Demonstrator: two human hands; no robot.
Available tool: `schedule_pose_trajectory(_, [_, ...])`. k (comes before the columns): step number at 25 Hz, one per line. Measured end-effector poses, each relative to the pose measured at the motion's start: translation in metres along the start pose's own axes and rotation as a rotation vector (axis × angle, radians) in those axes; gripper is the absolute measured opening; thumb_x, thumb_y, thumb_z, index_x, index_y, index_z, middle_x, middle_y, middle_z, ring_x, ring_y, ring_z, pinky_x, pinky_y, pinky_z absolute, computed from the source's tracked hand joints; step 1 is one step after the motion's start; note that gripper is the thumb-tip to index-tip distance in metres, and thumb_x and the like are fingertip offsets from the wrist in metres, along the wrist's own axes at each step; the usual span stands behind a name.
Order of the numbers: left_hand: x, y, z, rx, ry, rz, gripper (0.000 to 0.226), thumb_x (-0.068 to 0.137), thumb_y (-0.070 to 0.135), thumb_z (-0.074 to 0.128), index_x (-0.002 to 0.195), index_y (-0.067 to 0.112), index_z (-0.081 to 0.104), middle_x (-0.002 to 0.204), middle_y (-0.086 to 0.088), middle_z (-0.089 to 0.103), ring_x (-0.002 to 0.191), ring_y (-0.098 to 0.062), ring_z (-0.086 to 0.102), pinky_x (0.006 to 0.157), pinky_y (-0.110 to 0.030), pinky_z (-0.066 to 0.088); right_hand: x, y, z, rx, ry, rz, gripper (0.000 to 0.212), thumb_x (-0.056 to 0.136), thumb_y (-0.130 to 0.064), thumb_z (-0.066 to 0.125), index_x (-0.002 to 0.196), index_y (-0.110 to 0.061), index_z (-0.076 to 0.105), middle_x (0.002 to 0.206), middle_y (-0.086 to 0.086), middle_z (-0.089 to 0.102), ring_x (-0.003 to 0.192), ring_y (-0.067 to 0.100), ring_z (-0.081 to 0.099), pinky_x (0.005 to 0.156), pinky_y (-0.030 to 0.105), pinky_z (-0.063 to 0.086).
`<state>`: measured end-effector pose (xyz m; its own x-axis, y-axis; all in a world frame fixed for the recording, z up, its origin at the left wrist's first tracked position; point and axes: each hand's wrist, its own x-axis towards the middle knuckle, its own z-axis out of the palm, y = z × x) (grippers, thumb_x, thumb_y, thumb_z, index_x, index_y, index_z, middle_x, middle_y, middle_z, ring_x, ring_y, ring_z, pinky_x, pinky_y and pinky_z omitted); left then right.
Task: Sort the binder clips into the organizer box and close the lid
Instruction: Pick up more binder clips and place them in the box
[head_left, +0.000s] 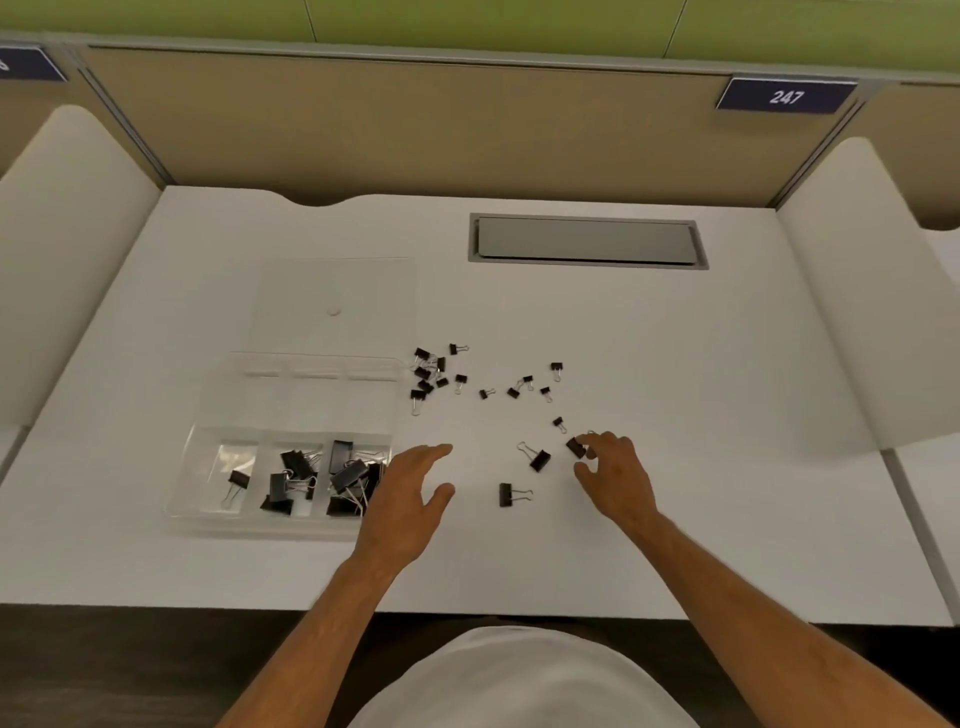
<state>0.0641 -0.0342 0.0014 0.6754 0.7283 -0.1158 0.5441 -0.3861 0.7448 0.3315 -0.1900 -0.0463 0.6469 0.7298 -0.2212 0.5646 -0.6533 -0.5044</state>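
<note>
A clear organizer box lies open at the left of the white desk, its clear lid folded flat behind it. Its near row holds black binder clips: one in the left cell, several in the middle and right cells. My left hand hovers open just right of the box, empty. My right hand pinches a medium black clip with thumb and fingers. Two medium clips lie between my hands. Several small clips are scattered further back.
A grey cable-port cover is set into the desk at the back. Beige partition panels and white side dividers surround the desk. A sign reading 247 hangs at the upper right. The desk's front edge is close to my body.
</note>
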Motion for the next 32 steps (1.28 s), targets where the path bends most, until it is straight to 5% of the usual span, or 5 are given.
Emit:
schedule_pose_trajectory(6, [-0.005, 0.015, 0.012, 0.021, -0.043, -0.032, 0.046, 0.094, 0.027, 0.064, 0.137, 0.037, 0.050, 0.137, 0.014, 0.051, 0.131, -0.003, 0.042, 0.109, -0.023, 0.032, 0.010, -0.014, 0.031, 0.038, -0.169, 0.096, 0.050, 0.084, -0.045, 0.069, 0.127, -0.023, 0.057, 0.113, -0.004, 0.060, 0.114, 0.016, 0.050, 0.086, 0.030, 0.043])
schedule_pose_trajectory(12, [-0.014, 0.012, 0.003, 0.025, -0.011, -0.109, 0.042, 0.093, 0.024, 0.066, 0.132, 0.035, 0.055, 0.129, 0.015, 0.056, 0.123, -0.002, 0.048, 0.108, -0.027, 0.038, 0.022, -0.032, 0.044, -0.032, -0.107, 0.008, 0.024, 0.087, -0.035, 0.063, 0.101, -0.017, 0.060, 0.101, -0.002, 0.058, 0.101, 0.019, 0.054, 0.071, 0.031, 0.043])
schedule_pose_trajectory(19, [0.024, 0.044, 0.031, 0.027, -0.114, -0.133, 0.047, 0.092, 0.029, 0.068, 0.136, 0.029, 0.053, 0.121, 0.016, 0.058, 0.109, -0.002, 0.053, 0.095, -0.020, 0.042, 0.010, -0.053, 0.015, 0.232, -0.127, -0.353, 0.029, 0.083, -0.029, 0.072, 0.110, -0.024, 0.065, 0.094, -0.016, 0.055, 0.084, 0.002, 0.045, 0.069, 0.016, 0.040])
schedule_pose_trajectory(27, [0.060, 0.070, 0.053, -0.129, -0.114, -0.235, 0.015, 0.089, 0.018, 0.071, 0.103, 0.020, 0.076, 0.084, 0.014, 0.071, 0.078, 0.001, 0.065, 0.074, -0.014, 0.051, 0.011, -0.044, -0.003, 0.207, -0.097, -0.442, 0.036, 0.084, -0.038, 0.072, 0.116, -0.024, 0.064, 0.098, -0.010, 0.060, 0.085, 0.001, 0.044, 0.071, 0.011, 0.038])
schedule_pose_trajectory(32, [0.058, 0.058, 0.041, -0.272, -0.122, -0.320, 0.018, 0.091, 0.011, 0.067, 0.090, 0.027, 0.076, 0.077, 0.010, 0.074, 0.076, -0.002, 0.068, 0.076, -0.015, 0.050, 0.037, 0.004, -0.008, 0.106, -0.047, -0.174, 0.034, 0.088, -0.014, 0.065, 0.121, -0.020, 0.064, 0.103, -0.002, 0.062, 0.098, 0.020, 0.050, 0.078, 0.038, 0.051])
